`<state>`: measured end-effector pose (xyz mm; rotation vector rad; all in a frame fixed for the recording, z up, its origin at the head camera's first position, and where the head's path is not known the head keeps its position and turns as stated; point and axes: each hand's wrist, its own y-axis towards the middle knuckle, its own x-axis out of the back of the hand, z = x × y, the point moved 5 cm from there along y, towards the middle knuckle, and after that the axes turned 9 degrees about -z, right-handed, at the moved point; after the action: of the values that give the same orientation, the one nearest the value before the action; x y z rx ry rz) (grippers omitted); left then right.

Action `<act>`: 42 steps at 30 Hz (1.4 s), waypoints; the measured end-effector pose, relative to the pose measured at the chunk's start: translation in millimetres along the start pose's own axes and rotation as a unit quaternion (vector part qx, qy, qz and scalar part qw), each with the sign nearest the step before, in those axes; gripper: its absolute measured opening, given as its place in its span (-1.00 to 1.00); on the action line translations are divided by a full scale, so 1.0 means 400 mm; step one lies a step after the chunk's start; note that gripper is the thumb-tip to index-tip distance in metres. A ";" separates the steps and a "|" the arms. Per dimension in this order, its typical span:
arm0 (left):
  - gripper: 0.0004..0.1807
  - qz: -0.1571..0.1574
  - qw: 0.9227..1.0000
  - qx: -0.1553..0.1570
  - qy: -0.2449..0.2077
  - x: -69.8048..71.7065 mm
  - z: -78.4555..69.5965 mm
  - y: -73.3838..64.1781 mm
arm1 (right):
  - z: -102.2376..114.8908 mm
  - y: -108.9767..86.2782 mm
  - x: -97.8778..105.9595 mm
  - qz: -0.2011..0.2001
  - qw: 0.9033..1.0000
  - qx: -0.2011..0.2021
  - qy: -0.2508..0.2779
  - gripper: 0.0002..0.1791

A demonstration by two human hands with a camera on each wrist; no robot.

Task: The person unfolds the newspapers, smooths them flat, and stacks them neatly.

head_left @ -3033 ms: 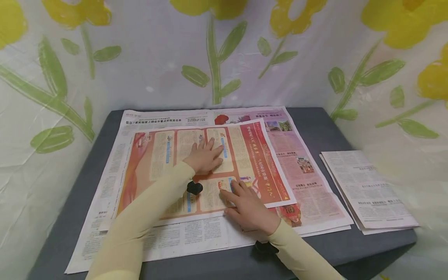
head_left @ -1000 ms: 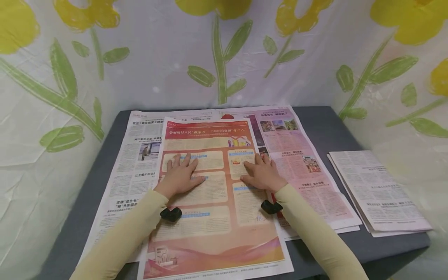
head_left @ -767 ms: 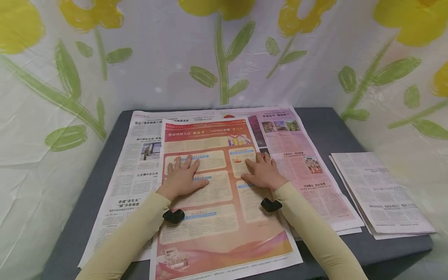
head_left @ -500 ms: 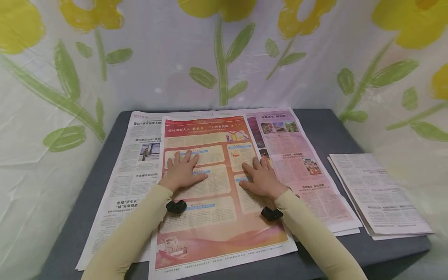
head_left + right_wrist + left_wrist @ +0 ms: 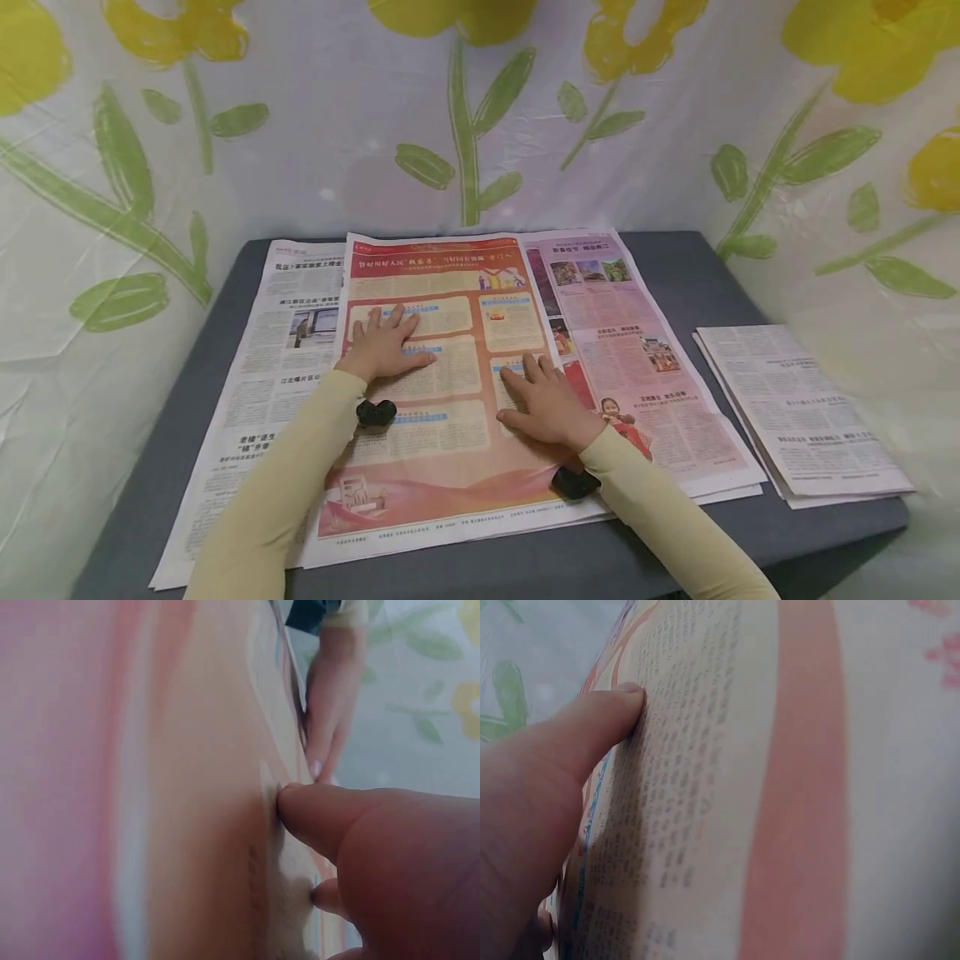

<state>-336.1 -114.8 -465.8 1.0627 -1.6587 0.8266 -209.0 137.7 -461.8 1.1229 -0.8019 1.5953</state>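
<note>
A red and orange newspaper page lies upright to the viewer on top of a larger spread newspaper. My left hand rests on the page's left half with fingers spread. Lower on its right side, my right hand lies with fingers spread and touches the sheet. In the left wrist view the thumb of that hand touches the printed text. The right wrist view shows the right thumb on the paper, with the left hand beyond it. Neither hand grips anything.
A folded newspaper stack sits at the right edge of the dark grey table. White curtains with painted yellow flowers enclose the back and sides. Each wrist carries a small black camera.
The red page has turned from sideways to upright over three seconds. Lately it has slid away from me until its top edge nears the back edge of the spread newspaper, both hands on it.
</note>
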 end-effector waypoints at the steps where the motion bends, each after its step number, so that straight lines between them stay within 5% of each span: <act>1: 0.03 -0.001 1.000 0.000 0.000 0.000 0.002 0.003 | 0.005 -0.001 -0.002 0.003 1.000 0.000 0.002 -0.19; 25: -0.01 -0.006 1.000 0.009 0.001 -0.019 0.015 0.008 | 0.038 -0.020 -0.020 -0.005 1.000 0.001 0.007 -0.21; 34: -0.15 -0.018 1.000 0.011 0.022 -0.016 -0.010 -0.020 | 0.038 -0.020 -0.028 0.000 1.000 0.006 -0.004 -0.22; 42: -0.23 -0.022 1.000 0.012 -0.008 0.010 -0.023 -0.083 | 0.032 -0.023 -0.032 0.000 1.000 0.004 -0.010 -0.22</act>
<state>-303.0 -120.8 -457.8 1.1218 -1.6367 0.8134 -195.4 124.8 -469.5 1.1464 -0.8089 1.5915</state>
